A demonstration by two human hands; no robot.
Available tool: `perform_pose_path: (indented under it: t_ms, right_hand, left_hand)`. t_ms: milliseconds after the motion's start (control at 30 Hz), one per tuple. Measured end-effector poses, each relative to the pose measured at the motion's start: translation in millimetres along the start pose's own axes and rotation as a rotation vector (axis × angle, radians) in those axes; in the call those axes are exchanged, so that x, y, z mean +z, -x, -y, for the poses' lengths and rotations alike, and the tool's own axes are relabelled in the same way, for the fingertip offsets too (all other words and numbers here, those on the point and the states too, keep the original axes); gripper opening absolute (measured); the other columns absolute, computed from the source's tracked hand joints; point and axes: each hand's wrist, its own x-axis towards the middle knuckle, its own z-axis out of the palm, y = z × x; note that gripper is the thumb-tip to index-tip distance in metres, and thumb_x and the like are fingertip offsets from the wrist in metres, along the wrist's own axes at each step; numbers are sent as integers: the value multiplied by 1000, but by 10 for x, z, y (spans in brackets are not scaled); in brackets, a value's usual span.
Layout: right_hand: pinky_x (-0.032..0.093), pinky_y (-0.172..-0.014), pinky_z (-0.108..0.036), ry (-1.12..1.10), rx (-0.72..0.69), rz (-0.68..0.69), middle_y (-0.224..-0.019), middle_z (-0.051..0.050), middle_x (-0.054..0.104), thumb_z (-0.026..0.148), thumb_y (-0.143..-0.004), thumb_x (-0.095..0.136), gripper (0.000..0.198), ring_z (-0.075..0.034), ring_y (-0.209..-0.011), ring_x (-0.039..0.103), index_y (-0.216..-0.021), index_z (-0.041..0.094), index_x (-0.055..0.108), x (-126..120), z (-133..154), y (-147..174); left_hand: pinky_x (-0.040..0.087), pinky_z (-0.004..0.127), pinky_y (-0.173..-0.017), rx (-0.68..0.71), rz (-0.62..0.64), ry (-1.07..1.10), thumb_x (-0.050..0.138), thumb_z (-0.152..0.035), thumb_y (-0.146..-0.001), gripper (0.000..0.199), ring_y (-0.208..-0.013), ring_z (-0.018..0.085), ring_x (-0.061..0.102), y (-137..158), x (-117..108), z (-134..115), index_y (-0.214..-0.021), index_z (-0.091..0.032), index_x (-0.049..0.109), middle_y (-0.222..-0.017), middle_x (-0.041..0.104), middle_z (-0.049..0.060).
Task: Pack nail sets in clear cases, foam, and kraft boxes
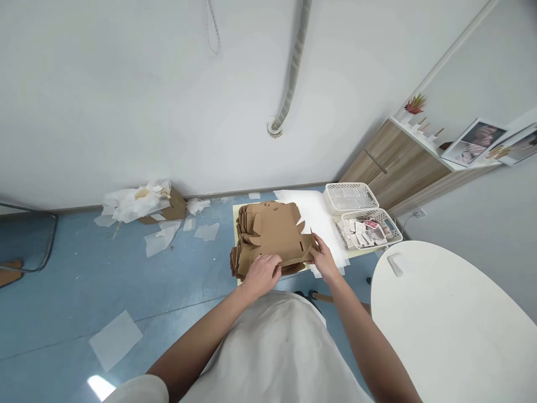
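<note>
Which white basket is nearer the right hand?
The front basket, holding jumbled items, some red; the rear basket lies farther from the right hand, nearer the wall.

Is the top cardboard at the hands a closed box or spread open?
Spread open: the cardboard lies wide on the pile, its flaps sticking out.

Bright soft light, white glare (100, 387) on blue floor (54, 313), wide-angle edge stretching

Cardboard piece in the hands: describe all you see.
The brown cardboard piece lies mostly flat on a stack of similar ones, with edge tabs and a dark slot near its right end. Its near edge looks bent up; the left hand touches it there and the right hand holds the right end.
</note>
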Motion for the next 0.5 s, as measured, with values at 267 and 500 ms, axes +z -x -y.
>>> perform_pose_path:
  t_ms: [267, 500]
  right_hand:
    - [51, -76, -38, 171, -223, -75, -130, -4, 45, 32, -75, 48, 58, -23, -106, 53, -131, 28, 34, -229, -129, 99]
    - [27, -104, -42, 330, -368, -204, -134, -2, 42, 34, -77, 49, 56, -22, -124, 35, -131, 26, 35, -481, -215, 321]
  left_hand:
    - [33, 41, -87, -322, -129, -60, 45, -45, -78, 54, -111, 27, 44, 41, -95, 308, -124, -21, 34, -123, 47, 12]
    - [30, 42, -82, -459, 92, -167, 52, -44, -73, 68, -95, 30, 55, -120, 74, 414, -130, -14, 29, -87, 64, 12]
